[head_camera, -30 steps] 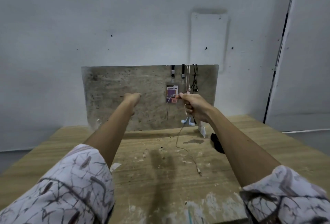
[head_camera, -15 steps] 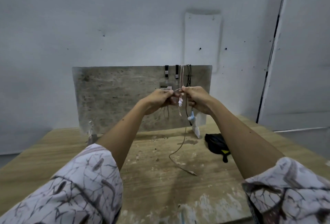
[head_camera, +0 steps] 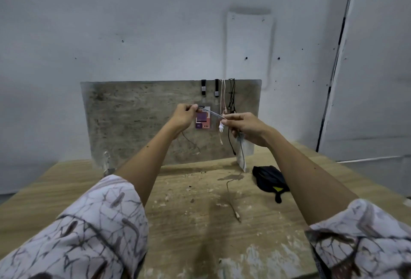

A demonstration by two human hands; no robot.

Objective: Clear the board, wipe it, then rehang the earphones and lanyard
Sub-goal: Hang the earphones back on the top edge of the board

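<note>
Scuffed surface, board against the wall.
Both hands' grips, left and right, pinch one cord before the badge; black pouch lies right.

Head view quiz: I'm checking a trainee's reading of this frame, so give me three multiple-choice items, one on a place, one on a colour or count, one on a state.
1. Where does the black pouch lie?
A. on the table, right of centre
B. hung on the board
C. in the left hand

2. How many black hooks sit on the board's top edge?
A. none
B. two
C. five

3. What are the two hands doing?
A. resting flat on the table
B. pinching a thin cable between them
C. wiping with a cloth

Answers:
1 A, it rests on the table beside the right forearm.
2 B, two clips show left of the hanging cords.
3 B, the left hand and the right hand stretch a white earphone cable between them.
</note>
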